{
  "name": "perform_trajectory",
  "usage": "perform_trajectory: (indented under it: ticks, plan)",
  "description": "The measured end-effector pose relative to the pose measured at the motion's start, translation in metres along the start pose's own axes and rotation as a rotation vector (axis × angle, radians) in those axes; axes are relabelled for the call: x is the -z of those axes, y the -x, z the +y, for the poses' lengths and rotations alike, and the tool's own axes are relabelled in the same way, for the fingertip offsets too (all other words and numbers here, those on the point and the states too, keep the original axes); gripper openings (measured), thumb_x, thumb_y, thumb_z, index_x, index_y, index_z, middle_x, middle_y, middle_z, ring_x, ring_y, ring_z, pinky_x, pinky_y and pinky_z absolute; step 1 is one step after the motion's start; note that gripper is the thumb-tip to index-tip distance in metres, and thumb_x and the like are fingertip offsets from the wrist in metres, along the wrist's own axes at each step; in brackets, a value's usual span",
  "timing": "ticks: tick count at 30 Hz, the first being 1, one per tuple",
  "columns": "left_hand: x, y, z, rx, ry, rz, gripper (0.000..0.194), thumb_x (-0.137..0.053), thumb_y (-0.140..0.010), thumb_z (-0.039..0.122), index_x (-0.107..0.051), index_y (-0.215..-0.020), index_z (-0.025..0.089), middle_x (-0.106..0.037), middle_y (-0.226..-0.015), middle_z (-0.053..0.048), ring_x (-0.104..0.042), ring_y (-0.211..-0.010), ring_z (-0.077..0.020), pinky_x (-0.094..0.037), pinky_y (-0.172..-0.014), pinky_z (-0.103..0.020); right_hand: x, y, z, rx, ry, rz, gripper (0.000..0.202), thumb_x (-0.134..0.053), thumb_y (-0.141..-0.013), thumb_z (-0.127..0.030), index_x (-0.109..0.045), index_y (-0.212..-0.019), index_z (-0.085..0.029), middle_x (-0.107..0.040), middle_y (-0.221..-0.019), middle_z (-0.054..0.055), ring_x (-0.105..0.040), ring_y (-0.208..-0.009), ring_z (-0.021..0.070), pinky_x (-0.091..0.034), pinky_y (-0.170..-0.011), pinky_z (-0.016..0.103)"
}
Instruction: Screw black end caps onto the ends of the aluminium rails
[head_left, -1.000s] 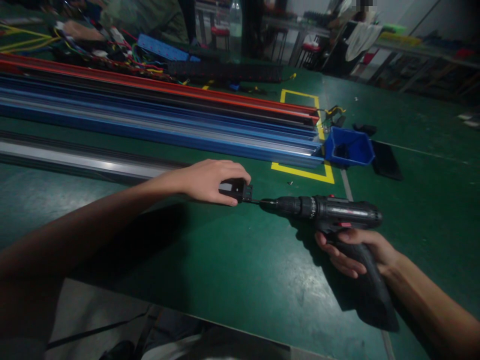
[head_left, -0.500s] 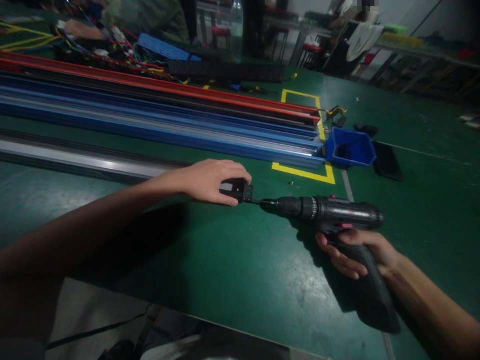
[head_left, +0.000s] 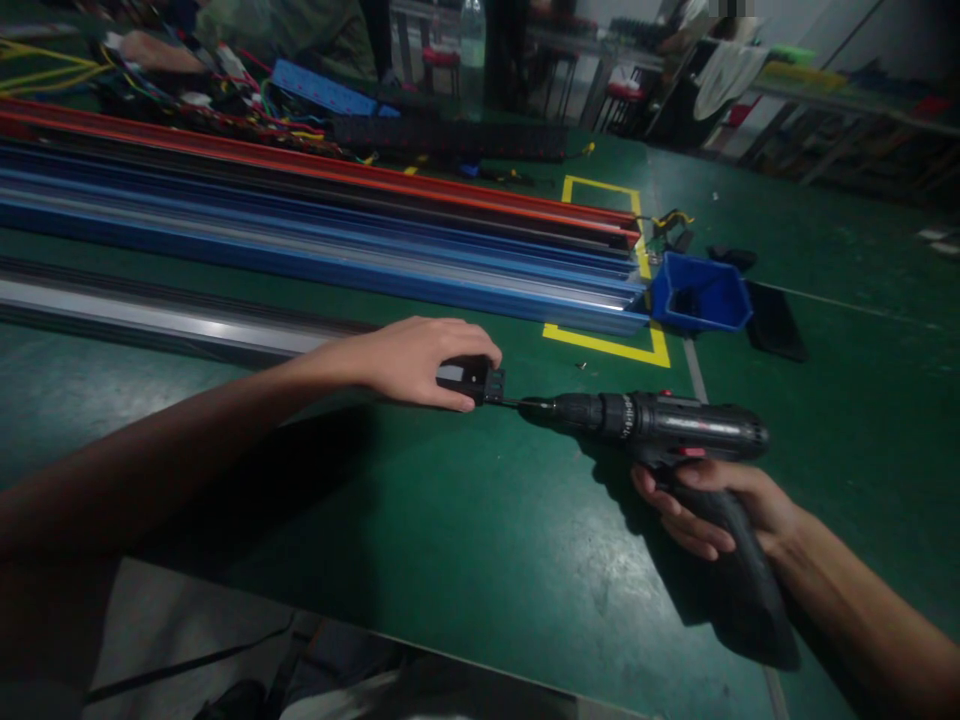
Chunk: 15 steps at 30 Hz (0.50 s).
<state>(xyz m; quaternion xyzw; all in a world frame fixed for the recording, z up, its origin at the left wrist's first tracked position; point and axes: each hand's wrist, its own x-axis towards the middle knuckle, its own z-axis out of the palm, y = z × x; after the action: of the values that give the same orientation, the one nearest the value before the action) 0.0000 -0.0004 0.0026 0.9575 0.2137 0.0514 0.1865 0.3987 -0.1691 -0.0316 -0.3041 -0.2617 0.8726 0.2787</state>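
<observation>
My left hand (head_left: 420,362) is wrapped round the right end of a long black and silver metal profile (head_left: 187,322), with thumb and fingers on either side of a black end piece (head_left: 493,386). My right hand (head_left: 720,510) grips the handle of a black power drill (head_left: 675,425), which lies on its side in the air or on the table; I cannot tell which. The drill's thin bit (head_left: 517,403) points left and meets the end piece at its lower edge. A tiny screw-like part (head_left: 581,366) lies behind the bit.
Blue profiles (head_left: 337,245) and a red-orange profile (head_left: 450,188) lie across the green table (head_left: 480,560). By their right ends stands a blue bin (head_left: 701,292), beside a dark flat object (head_left: 776,322). Coloured wires and a person's hand (head_left: 161,52) are at the back left.
</observation>
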Motion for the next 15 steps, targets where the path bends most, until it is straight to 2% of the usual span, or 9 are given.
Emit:
perform_trajectory:
  ticks: [15]
  plan:
    - [0.0004, -0.0004, 0.0006, -0.011, 0.000, -0.005, 0.045, -0.072, -0.094, 0.049, -0.062, -0.132, 0.027, -0.068, -0.136, -0.005, -0.064, -0.124, -0.0233, -0.044, -0.103, -0.030, 0.0075, 0.0041, 0.0041, -0.014, -0.019, 0.018, 0.026, -0.069, -0.096, -0.030, -0.076, -0.109, -0.009, -0.066, -0.079, 0.003, -0.051, -0.042, 0.0049, -0.056, -0.050, 0.021]
